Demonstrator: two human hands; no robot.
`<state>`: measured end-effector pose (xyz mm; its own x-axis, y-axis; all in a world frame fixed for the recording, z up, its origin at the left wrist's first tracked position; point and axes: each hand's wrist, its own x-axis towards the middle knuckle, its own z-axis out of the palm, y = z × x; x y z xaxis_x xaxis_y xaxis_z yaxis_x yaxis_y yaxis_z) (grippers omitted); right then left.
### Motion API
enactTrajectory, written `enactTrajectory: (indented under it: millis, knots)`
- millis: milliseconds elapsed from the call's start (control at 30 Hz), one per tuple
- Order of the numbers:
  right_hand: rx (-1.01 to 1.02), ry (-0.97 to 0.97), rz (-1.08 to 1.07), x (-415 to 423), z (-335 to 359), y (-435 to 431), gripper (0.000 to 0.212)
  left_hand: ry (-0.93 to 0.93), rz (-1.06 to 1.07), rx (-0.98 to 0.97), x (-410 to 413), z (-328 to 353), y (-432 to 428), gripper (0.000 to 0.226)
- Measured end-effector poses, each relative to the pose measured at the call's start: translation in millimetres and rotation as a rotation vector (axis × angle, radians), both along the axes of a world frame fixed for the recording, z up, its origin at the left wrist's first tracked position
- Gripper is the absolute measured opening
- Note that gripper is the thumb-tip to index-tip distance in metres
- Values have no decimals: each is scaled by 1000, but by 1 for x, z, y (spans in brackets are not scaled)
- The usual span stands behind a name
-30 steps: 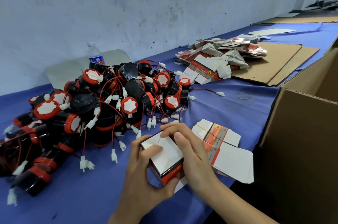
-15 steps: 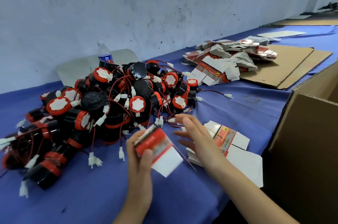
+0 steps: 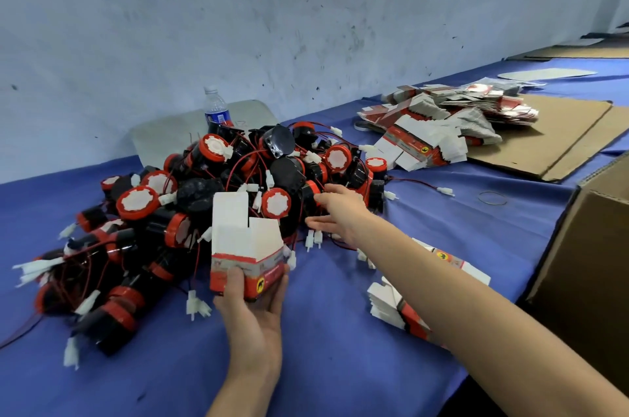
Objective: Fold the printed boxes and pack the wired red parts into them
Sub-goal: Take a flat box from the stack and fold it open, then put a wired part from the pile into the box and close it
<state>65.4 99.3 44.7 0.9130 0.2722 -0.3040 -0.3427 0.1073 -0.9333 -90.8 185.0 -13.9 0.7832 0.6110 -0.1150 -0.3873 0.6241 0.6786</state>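
Note:
My left hand (image 3: 253, 306) grips the bottom of a folded red and white printed box (image 3: 245, 251), held upright with its white top flaps standing open. A heap of black and red wired parts (image 3: 211, 198) with white connectors lies behind it on the blue cloth. My right hand (image 3: 340, 212) reaches over to the right side of the heap, fingers spread, touching or just short of a red part; nothing is held in it. A small stack of flat printed boxes (image 3: 401, 311) lies under my right forearm.
A big pile of flat printed boxes (image 3: 439, 123) lies at the back right on brown cardboard sheets (image 3: 561, 144). A large cardboard carton (image 3: 592, 266) stands at the right. A water bottle (image 3: 216, 108) is behind the heap, a rubber band (image 3: 492, 198) lies on the cloth.
My left hand has turned the box upright with its flaps up. My right hand has let go of it and moved forward to the heap of wired parts.

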Motion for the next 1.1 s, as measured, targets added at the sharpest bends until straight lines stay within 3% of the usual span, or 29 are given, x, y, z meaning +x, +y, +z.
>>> enactTrajectory:
  millis: [67, 200, 367, 500, 600, 733, 833, 933, 1033, 1100]
  knots:
    - [-75, 39, 37, 8, 4, 6, 36, -48, -12, 74, 2, -2, 0, 69]
    - [-261, -95, 78, 17, 3, 14, 17, -15, -62, 278, 2, -7, -2, 72]
    - [-350, -275, 151, 9, -8, 21, 36, 115, -36, 441, 4, -13, 2, 85]
    - [-345, -504, 2, -4, -14, 9, 36, 133, -2, 487, 5, -14, 5, 68]
    - [-225, -695, -165, -19, -8, -12, 38, 124, 10, 627, 5, -15, 2, 69]
    - [58, -743, -141, -36, 18, -45, 39, 131, -18, 715, 3, -16, -2, 67]
    - [335, -604, -42, -45, 33, -62, 43, 160, -36, 737, 2, -18, -1, 72]
    - [620, -335, 46, -52, 40, -67, 24, 180, -75, 788, 0, -23, 2, 79]
    - [720, -226, 39, -58, 42, -67, 17, 186, -113, 831, 0, -26, 3, 87]
    - [757, -215, 57, -62, 47, -67, 28, 158, -138, 829, 1, -27, 3, 91]
